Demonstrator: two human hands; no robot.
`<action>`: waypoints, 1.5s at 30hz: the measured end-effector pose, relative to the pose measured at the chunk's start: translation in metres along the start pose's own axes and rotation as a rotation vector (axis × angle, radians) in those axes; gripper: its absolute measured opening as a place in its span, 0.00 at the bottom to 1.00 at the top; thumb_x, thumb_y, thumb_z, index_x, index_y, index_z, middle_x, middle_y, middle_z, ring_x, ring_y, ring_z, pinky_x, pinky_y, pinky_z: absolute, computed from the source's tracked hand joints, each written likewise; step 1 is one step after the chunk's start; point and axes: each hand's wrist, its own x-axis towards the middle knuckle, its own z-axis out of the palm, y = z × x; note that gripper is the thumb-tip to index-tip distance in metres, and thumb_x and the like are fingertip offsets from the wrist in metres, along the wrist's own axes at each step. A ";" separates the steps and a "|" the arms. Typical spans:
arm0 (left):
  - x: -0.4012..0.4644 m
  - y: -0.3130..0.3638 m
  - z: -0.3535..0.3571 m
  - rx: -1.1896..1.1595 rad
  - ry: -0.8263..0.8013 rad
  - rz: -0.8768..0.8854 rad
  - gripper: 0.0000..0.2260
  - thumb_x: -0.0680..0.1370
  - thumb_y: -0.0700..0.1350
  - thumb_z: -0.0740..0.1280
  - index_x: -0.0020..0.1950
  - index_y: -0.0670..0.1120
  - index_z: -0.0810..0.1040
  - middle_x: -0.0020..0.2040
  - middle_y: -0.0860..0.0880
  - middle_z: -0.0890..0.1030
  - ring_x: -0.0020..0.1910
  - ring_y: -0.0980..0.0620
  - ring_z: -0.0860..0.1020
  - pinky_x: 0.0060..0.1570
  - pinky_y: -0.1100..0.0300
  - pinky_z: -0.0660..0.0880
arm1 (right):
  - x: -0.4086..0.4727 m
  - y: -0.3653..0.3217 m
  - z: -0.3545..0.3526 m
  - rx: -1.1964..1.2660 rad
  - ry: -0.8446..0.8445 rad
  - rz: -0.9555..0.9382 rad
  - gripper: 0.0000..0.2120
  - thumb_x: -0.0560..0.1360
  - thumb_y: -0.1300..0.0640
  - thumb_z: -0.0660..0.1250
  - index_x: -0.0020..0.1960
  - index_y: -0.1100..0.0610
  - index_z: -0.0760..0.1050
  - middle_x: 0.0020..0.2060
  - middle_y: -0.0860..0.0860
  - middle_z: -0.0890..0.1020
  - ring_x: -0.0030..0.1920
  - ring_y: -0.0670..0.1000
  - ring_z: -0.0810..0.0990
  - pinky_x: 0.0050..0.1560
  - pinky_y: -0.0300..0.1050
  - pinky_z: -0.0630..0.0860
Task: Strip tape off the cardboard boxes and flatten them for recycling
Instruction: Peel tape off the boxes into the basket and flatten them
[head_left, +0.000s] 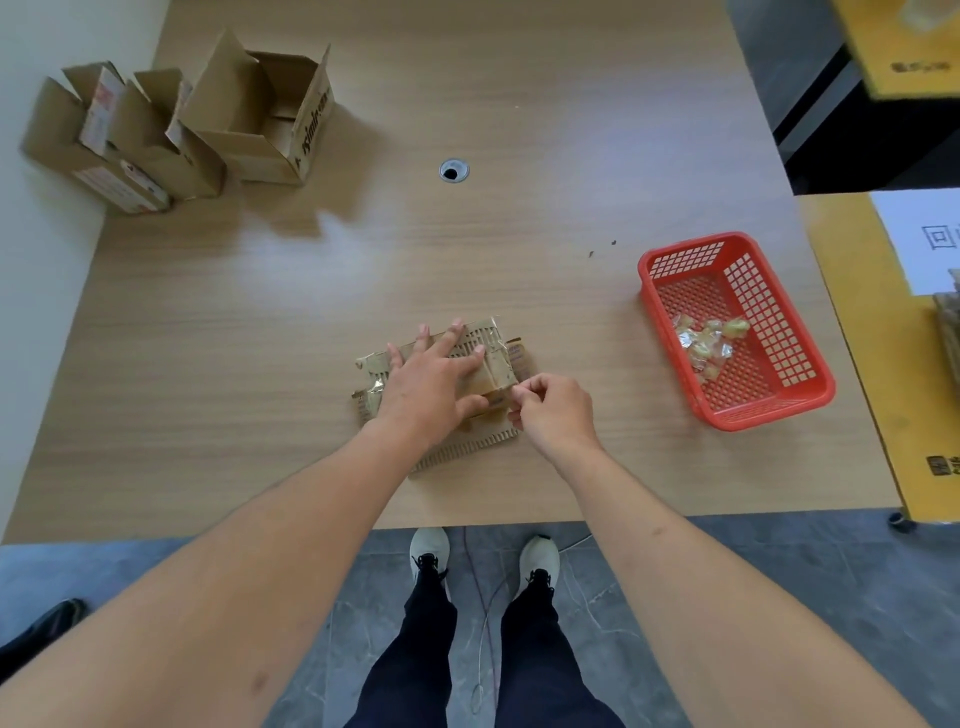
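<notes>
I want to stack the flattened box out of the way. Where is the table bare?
Bare wooden table lies between the open cardboard boxes at the far left and the red plastic basket; also the near-left. Crowded: the flattened cardboard box under both hands.

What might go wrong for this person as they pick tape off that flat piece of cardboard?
The left hand presses flat on the flattened brown cardboard box while the right hand pinches at its right edge. The tape may tear into bits, or a hard tug may slide the cardboard out from under the palm. The red plastic mesh basket with crumpled tape scraps sits apart on the right, so sticky pieces might drop on the wooden table on the way.
</notes>
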 end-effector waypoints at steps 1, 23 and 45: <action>0.001 0.001 -0.002 -0.002 -0.011 -0.002 0.31 0.77 0.60 0.71 0.78 0.60 0.65 0.83 0.55 0.51 0.82 0.40 0.48 0.75 0.31 0.45 | 0.000 -0.005 -0.005 -0.047 -0.022 -0.010 0.09 0.77 0.54 0.71 0.38 0.53 0.81 0.38 0.48 0.86 0.45 0.52 0.86 0.54 0.54 0.83; 0.007 -0.007 -0.009 0.033 -0.077 0.070 0.31 0.79 0.58 0.69 0.80 0.60 0.63 0.84 0.54 0.48 0.82 0.40 0.46 0.75 0.30 0.47 | 0.011 -0.035 -0.036 -0.172 -0.182 0.000 0.08 0.77 0.65 0.71 0.39 0.59 0.81 0.30 0.54 0.84 0.32 0.51 0.86 0.42 0.51 0.86; 0.008 -0.010 -0.009 0.052 -0.083 0.074 0.30 0.79 0.58 0.69 0.79 0.61 0.62 0.84 0.56 0.47 0.82 0.44 0.45 0.77 0.33 0.46 | 0.008 -0.023 -0.026 -0.297 0.163 -0.640 0.03 0.77 0.57 0.73 0.50 0.53 0.83 0.41 0.48 0.86 0.40 0.51 0.83 0.44 0.47 0.79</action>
